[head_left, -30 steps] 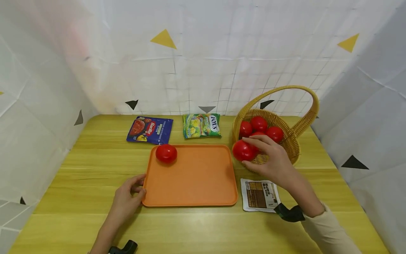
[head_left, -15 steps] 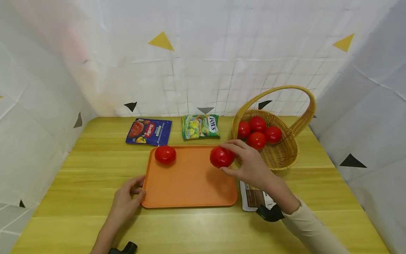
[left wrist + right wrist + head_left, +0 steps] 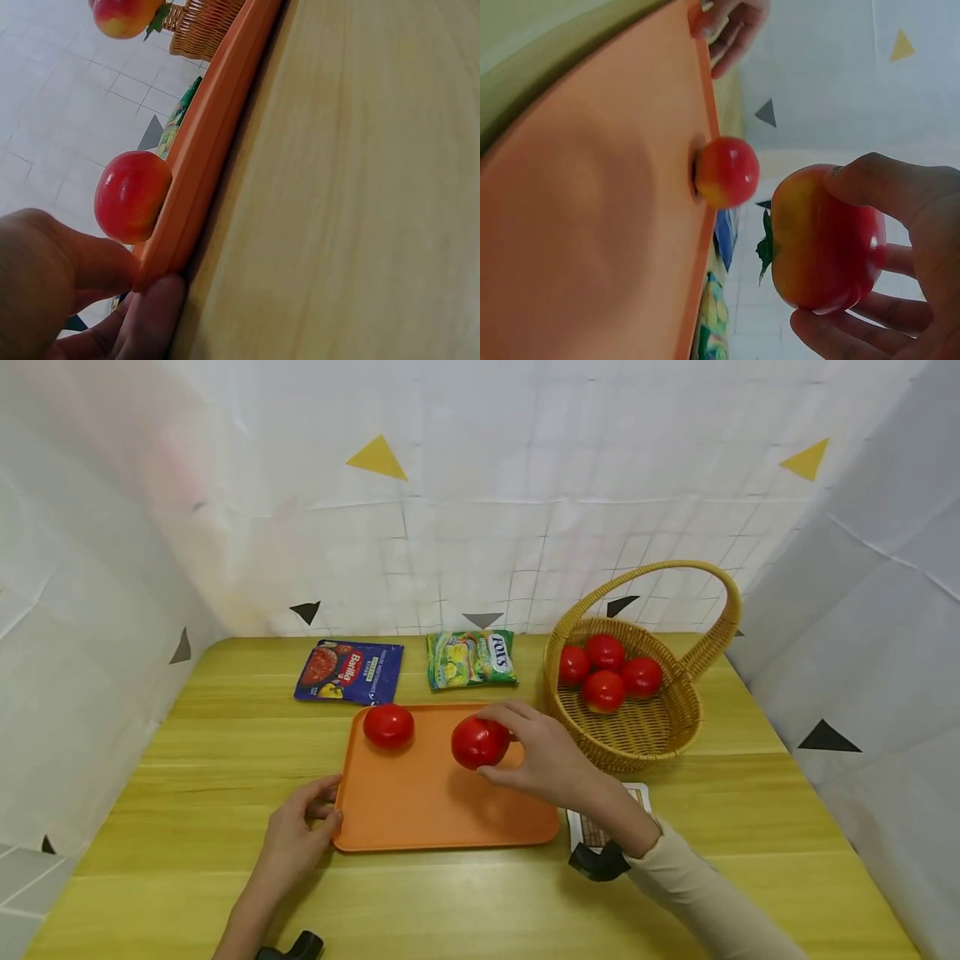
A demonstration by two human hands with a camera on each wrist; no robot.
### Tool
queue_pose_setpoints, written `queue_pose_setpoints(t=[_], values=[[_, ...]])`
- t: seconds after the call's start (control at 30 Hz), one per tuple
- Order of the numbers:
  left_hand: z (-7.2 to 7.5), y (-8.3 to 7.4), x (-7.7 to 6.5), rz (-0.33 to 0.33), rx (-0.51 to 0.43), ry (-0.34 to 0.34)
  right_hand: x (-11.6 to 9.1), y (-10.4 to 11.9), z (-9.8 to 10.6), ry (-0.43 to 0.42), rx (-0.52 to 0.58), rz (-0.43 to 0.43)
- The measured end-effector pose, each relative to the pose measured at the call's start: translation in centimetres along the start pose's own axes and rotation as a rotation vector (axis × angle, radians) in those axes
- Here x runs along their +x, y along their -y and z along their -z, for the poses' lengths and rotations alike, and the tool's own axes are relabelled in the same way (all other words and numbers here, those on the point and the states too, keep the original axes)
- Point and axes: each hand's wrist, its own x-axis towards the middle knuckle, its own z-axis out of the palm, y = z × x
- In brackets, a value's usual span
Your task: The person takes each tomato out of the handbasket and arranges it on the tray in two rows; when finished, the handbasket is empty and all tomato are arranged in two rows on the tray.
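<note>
My right hand (image 3: 543,756) grips a red tomato (image 3: 480,742) between thumb and fingers, above the orange tray (image 3: 420,814). In the right wrist view this held tomato (image 3: 825,240) shows a yellowish end with green leaves, facing the tray. A second tomato (image 3: 388,727) sits on the tray at its back left corner. My left hand (image 3: 296,835) pinches the tray's left edge. The left wrist view has its fingers (image 3: 154,315) right at the tray's corner, on both sides of the rim.
Several tomatoes (image 3: 603,692) lie in a wicker basket (image 3: 686,718) with a tall handle, behind right. A blue Barilla pouch (image 3: 352,672) and a green Fox's packet (image 3: 471,658) lie behind the tray. A white-and-brown packet (image 3: 639,795) is partly hidden under the right forearm.
My right hand has carried the tomato left from the basket's near edge to above the tray. The left hand has stayed at the tray's edge.
</note>
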Motion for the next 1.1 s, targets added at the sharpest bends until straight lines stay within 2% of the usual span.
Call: queue_pose_setpoints(t=[0.33,0.47,0.6,0.9,1.1], values=[[-0.2,0.0,-0.4,0.035,-0.036,0.005,1.3,1.6,-2.8,0.063,-0.024,0.067],[-0.2,0.0,-0.3,0.019,-0.041,-0.003,2.0,2.2,-3.7,0.083,-0.044,0.077],[-0.2,0.0,-0.2,0.008,-0.037,-0.006,2.4,2.8,-4.3,0.118,-0.035,0.088],[-0.1,-0.1,-0.2,0.031,-0.056,0.003,2.9,3.4,-5.8,0.166,-0.027,0.102],[0.0,0.0,-0.1,0.035,-0.054,0.005,3.5,4.0,-6.4,0.166,-0.025,0.099]])
